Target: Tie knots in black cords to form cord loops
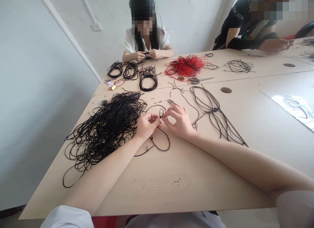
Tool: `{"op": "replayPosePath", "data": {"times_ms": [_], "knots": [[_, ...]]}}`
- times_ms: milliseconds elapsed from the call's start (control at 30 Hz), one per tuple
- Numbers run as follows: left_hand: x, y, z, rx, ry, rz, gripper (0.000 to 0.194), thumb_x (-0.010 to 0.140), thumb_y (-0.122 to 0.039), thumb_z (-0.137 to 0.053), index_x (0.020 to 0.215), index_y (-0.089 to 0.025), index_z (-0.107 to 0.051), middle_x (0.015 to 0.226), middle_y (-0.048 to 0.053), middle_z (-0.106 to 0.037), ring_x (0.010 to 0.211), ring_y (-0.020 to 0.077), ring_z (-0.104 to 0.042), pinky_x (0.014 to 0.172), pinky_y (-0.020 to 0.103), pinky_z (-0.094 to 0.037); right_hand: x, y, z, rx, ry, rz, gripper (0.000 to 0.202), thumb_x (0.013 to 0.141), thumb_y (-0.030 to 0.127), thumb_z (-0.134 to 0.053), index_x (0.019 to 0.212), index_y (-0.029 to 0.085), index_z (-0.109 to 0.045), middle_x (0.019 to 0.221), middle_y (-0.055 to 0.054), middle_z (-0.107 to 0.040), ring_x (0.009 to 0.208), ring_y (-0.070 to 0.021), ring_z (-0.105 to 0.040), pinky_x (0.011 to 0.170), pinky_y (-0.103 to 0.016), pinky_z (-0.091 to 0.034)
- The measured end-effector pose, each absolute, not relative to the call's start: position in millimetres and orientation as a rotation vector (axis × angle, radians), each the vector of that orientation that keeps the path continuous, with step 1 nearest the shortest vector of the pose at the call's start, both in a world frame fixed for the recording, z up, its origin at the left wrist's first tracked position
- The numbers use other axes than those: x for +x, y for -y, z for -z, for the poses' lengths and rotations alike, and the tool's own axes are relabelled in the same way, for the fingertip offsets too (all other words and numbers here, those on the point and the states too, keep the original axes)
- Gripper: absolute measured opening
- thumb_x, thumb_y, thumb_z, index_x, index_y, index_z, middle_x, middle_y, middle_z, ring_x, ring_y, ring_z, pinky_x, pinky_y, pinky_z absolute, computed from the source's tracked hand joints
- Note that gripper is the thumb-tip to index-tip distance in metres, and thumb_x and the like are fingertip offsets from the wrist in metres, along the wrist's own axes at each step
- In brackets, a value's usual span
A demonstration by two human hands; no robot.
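A thin black cord (169,143) is pinched between my two hands over the middle of the table. My left hand (148,124) holds it with thumb and fingers pressed together. Close beside it, my right hand (178,121) grips the cord between thumb and index finger. A small loop rises between the fingertips, and a larger loop hangs below onto the table. Just left of my left hand lies a big tangled pile of black cords (110,123). Small metal snips (171,101) lie beyond my right hand, partly hidden by it.
Long black cords (214,109) lie to the right. Farther back are a red cord pile (187,66), scissors (196,80) and coiled black bundles (148,82). A person (147,41) sits opposite, handling cord; another (245,32) is at the back right. The table (171,195) has round holes.
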State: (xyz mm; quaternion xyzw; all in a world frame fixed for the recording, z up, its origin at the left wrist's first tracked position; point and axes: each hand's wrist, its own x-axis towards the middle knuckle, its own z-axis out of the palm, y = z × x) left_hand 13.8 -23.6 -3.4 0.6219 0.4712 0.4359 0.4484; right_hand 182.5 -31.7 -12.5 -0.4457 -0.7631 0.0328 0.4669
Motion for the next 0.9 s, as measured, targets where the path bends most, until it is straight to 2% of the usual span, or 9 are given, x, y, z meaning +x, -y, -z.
{"op": "replayPosePath", "data": {"times_ms": [133,267,367,733,900], "knots": [[15.2,26.3,2.7,1.623,-1.186,-1.081,0.016,0.076,-0.029,-0.064,0.08,-0.014,-0.061,0.068,0.005,-0.068,0.059,0.0155,-0.066,0.06,0.026,-0.053,183.3,26.9,18.6,-1.139,1.89,-0.158,0.003,0.082,0.023,-0.059,0.079,0.023,-0.06,0.082,-0.001,-0.064,0.085,-0.0195,-0.06,0.098,-0.043,-0.036],[15.7,28.3,2.7,1.742,-1.237,-1.07,0.013,0.075,-0.027,-0.064,0.08,-0.015,-0.062,0.067,0.004,-0.067,0.06,0.0155,-0.065,0.061,0.027,-0.053,184.9,25.3,19.1,-1.144,1.895,-0.26,0.004,0.08,0.019,-0.058,0.077,0.021,-0.06,0.079,0.0,-0.065,0.074,-0.0157,-0.06,0.086,-0.037,-0.042],[15.1,28.8,3.1,1.811,-1.269,-1.057,0.011,0.076,-0.026,-0.062,0.08,-0.016,-0.062,0.069,0.004,-0.067,0.062,0.0155,-0.065,0.061,0.026,-0.053,185.3,25.0,18.5,-1.139,1.899,-0.31,0.005,0.079,0.018,-0.058,0.075,0.02,-0.06,0.077,-0.001,-0.066,0.071,-0.0153,-0.06,0.078,-0.034,-0.044],[13.7,27.6,5.7,1.966,-1.271,-1.02,0.009,0.077,-0.025,-0.06,0.082,-0.018,-0.062,0.073,0.002,-0.068,0.064,0.0143,-0.065,0.063,0.025,-0.052,184.5,26.3,21.0,-1.133,1.904,-0.353,0.002,0.076,0.019,-0.057,0.074,0.019,-0.058,0.076,-0.002,-0.063,0.069,-0.0146,-0.059,0.069,-0.029,-0.046],[15.8,30.5,4.1,1.986,-1.27,-1.029,0.009,0.077,-0.025,-0.061,0.082,-0.018,-0.064,0.072,0.002,-0.069,0.063,0.0138,-0.063,0.063,0.025,-0.051,185.9,25.8,18.4,-1.127,1.874,-0.538,0.003,0.072,0.021,-0.059,0.073,0.019,-0.056,0.074,-0.001,-0.061,0.064,-0.0129,-0.056,0.062,-0.026,-0.045]]}}
